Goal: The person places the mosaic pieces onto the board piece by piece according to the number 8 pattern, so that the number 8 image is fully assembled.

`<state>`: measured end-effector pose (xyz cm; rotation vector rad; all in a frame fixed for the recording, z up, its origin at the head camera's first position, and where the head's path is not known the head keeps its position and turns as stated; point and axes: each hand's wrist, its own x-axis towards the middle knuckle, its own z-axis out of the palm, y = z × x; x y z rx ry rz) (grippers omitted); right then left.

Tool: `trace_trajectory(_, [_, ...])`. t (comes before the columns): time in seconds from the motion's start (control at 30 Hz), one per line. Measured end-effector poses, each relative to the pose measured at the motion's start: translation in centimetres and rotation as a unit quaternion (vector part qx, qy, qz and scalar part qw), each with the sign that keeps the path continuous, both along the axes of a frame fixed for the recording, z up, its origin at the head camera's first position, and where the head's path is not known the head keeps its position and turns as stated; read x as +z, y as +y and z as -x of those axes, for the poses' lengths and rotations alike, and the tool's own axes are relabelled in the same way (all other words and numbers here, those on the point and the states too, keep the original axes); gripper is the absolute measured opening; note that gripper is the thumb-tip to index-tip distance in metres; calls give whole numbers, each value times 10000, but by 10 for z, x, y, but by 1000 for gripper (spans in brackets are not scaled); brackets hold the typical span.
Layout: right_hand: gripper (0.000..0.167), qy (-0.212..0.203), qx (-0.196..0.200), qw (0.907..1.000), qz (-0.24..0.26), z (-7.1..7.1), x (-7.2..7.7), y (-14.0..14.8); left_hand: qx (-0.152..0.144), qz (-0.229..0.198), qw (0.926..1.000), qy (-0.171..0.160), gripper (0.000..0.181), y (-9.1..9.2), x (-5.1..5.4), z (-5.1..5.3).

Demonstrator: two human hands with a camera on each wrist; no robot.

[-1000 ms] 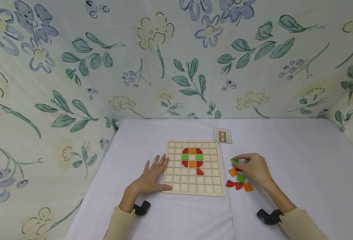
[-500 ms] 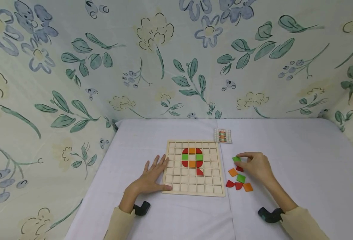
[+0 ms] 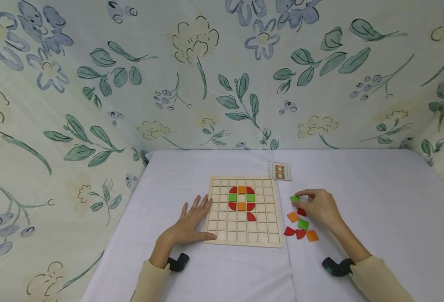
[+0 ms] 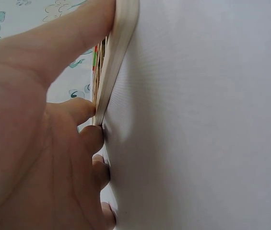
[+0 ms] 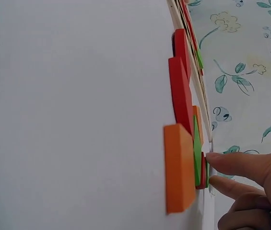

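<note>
Here, the right hand (image 3: 320,207) pinches 1 green tile (image 3: 294,199) between thumb and finger, near the right edge of the gridded board (image 3: 263,238). The left hand (image 3: 188,225), fingers spread, touches the board's left side.

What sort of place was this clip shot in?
Probably a small indoor spot set up for recording tabletop work: a white-covered table, a floral backdrop around it, and a grid board with loose coloured tiles beside it.

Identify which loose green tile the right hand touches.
The green tile nearer the card, touched by the right hand; the other loose green tile lies untouched.
</note>
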<state>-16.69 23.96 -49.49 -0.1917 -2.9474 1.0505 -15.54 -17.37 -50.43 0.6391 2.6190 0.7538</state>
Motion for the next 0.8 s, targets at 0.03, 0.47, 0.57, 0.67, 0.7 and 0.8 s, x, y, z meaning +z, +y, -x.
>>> trace_trajectory(0.03, [38, -19, -18, 10000, -21, 0, 0, 0, 1, 4, 10000, -6, 115, 0, -1, 0])
trace_trajectory(0.47, [39, -262, -37, 9996, -87, -2, 6, 11, -29, 53, 10000, -31, 115, 0, -1, 1])
trace_trajectory(0.57, [38, -222, 0, 9996, -146, -3, 7, 15, -21, 66, 10000, -20, 114, 1, 0, 1])
trace_trajectory(0.67, [37, -116, 23, 9997, -203, -4, 7, 18, -5, 99, 10000, -10, 114, 1, 0, 1])
trace_trajectory(0.7, [37, -85, 25, 9997, -218, -5, 7, 20, 3, 103, 9999, -12, 114, 1, 0, 1])
trace_trajectory(0.8, [37, -25, 28, 9998, -203, -5, 6, 23, 22, 129, 9999, -20, 115, 1, 0, 1])
